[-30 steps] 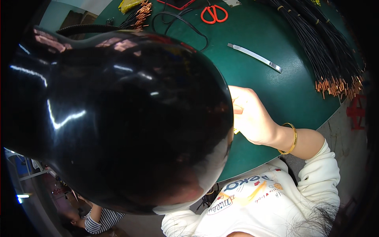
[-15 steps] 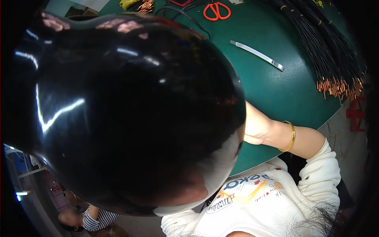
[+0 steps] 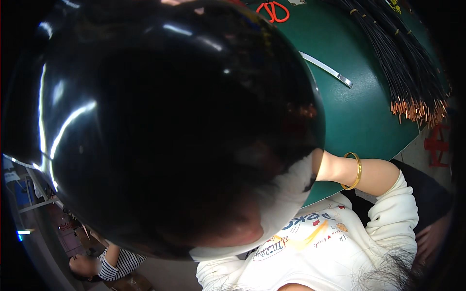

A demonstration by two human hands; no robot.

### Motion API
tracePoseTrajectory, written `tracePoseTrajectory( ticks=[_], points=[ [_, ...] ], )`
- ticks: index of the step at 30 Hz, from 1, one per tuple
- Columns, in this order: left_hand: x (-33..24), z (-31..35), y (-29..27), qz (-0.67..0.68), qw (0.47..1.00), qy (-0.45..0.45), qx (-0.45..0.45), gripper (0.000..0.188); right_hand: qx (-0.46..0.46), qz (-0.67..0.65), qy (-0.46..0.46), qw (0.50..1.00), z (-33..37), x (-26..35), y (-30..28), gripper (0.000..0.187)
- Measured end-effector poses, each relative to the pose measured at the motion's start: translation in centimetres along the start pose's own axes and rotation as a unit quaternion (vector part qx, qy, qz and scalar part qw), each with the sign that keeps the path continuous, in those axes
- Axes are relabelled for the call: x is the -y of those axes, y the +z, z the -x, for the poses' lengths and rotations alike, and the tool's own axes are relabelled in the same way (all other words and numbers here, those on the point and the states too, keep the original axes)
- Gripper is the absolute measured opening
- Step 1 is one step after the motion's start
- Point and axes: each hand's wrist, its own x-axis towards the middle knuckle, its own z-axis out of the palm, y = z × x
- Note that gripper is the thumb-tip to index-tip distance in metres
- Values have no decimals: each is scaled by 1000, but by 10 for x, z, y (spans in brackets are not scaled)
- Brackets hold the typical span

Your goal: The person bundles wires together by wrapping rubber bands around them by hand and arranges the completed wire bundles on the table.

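Observation:
A large, glossy black rounded thing (image 3: 184, 121) fills most of the view, very close, with bright streaks of light mirrored on it; its kind I cannot make out. Behind its right edge goes my right hand (image 3: 319, 164), and only the wrist end shows. A gold bangle (image 3: 359, 170) circles that wrist. The fingers are hidden, so whether they grip the black thing does not show. My left hand is not visible; a white sleeve (image 3: 218, 274) on that side runs up behind the black thing.
On the green table (image 3: 359, 121) lie a curved silver metal strip (image 3: 327, 69), red-handled scissors (image 3: 279, 12) and bundles of black wires (image 3: 383, 53) with copper-coloured ends. A red stool (image 3: 437, 145) stands beyond. At lower left is a person in stripes (image 3: 121, 264); dark clothing (image 3: 427, 194) shows at right.
The black thing has shifted right and covers more of the table, part of the strip and more of my right hand. Dark clothing and what looks like a hand have appeared at the right.

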Motion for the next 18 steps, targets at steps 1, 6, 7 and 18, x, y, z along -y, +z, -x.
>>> tracePoseTrajectory(
  ticks=[1,6,7,18],
  points=[
    [0,0,0,1,1000,-1,-3,50,-7,11,-6,1000,0,-4,-1,25],
    [-8,0,3,-23,998,-63,-9,31,-31,-136,-26,990,-5,-3,-6,17],
    [-3,-1,-1,-4,999,-33,22,30,-26,-154,-4,988,-4,1,-6,16],
    [-3,-1,4,121,990,-56,54,24,98,-157,15,983,-7,15,-12,17]
  ],
)
